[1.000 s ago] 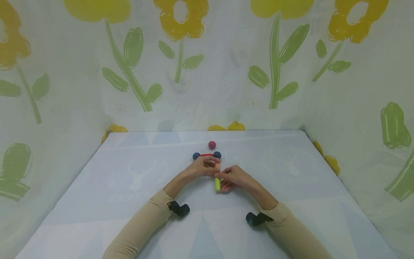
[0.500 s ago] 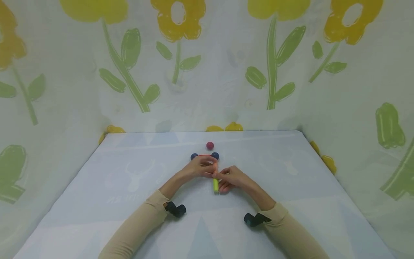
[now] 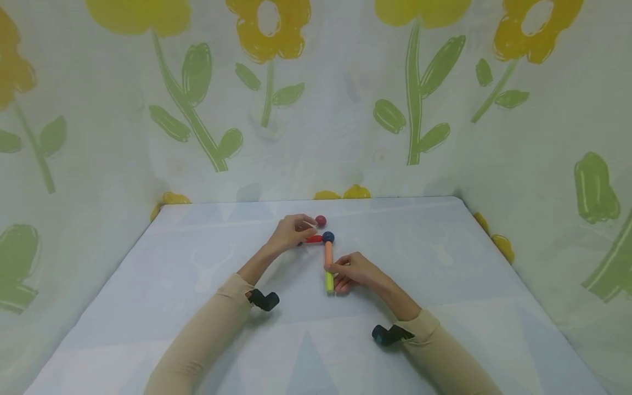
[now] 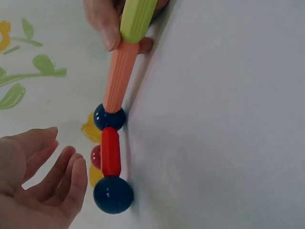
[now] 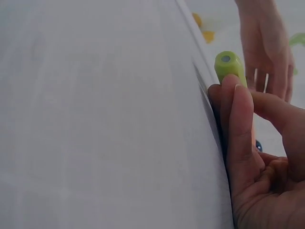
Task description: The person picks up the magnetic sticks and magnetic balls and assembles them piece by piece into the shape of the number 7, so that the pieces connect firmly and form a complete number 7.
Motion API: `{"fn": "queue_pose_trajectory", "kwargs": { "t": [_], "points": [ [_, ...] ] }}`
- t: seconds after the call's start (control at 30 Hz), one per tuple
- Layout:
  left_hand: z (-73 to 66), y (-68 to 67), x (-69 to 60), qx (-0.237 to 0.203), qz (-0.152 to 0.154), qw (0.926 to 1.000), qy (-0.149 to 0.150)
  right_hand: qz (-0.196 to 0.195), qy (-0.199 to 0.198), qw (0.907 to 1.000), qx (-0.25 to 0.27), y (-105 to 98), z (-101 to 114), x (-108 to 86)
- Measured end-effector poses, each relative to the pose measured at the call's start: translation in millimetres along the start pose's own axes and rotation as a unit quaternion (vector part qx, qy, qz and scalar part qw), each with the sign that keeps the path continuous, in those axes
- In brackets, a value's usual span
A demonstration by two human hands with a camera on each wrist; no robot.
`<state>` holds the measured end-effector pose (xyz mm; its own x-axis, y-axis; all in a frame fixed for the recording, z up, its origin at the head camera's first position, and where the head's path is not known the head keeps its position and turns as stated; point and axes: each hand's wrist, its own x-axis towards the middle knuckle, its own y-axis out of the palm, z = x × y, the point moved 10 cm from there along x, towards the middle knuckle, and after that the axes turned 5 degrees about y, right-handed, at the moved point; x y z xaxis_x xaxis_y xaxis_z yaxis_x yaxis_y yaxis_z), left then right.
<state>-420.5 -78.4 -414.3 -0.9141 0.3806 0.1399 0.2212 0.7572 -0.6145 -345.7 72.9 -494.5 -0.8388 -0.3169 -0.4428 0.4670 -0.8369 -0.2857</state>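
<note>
My right hand (image 3: 357, 271) pinches a yellow-green ribbed rod (image 3: 329, 283) near where it meets an orange rod (image 4: 121, 76) end to end. Beyond the orange rod comes a dark blue ball (image 4: 109, 117), which also joins a short red rod (image 4: 110, 151). A second blue ball (image 4: 113, 194) caps the red rod's other end; my left hand mostly covers it in the head view. That left hand (image 3: 291, 233) hovers over the red rod with loosely bent fingers, holding nothing. Its fingertips are close to a loose dark red ball (image 3: 321, 221); whether they touch it, I cannot tell.
The pieces lie on a pale patterned tablecloth (image 3: 197, 318). A flower-printed curtain (image 3: 336, 137) stands behind the table's far edge and along both sides. Small black cameras (image 3: 387, 334) are strapped at the wrists.
My left hand has let go of the orange rod and moved away, up and to the left, toward the dark red ball. The right hand keeps its pinch in nearly the same place.
</note>
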Motion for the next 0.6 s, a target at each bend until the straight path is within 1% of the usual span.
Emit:
{"fn": "queue_pose_trajectory", "kwargs": {
  "t": [0.03,0.1,0.23,0.33,0.5,0.6],
  "points": [
    [-0.6,-3.8,3.2,0.01,-0.01,0.9999,-0.001,-0.001,0.003,1.0,-0.002,0.1,-0.5,0.1],
    [-2.1,-9.2,9.5,0.017,-0.022,0.9996,-0.004,-0.003,0.006,1.0,-0.005,0.5,-1.5,0.7],
    [-2.3,-14.2,22.6,0.021,-0.031,0.999,-0.023,-0.003,0.012,0.9999,0.0,2.1,-3.1,2.0],
    [1.0,-13.3,32.5,0.023,-0.027,0.9986,-0.039,-0.002,0.012,0.9999,0.003,2.9,-2.9,1.9],
    [12.4,-8.0,45.9,0.026,-0.015,0.997,-0.072,-0.002,0.012,0.9999,0.003,1.8,-2.1,0.1],
    [17.2,-2.9,51.9,0.028,-0.004,0.9965,-0.078,-0.003,0.014,0.9999,0.002,-0.1,-2.3,-0.6]
  ]
}}
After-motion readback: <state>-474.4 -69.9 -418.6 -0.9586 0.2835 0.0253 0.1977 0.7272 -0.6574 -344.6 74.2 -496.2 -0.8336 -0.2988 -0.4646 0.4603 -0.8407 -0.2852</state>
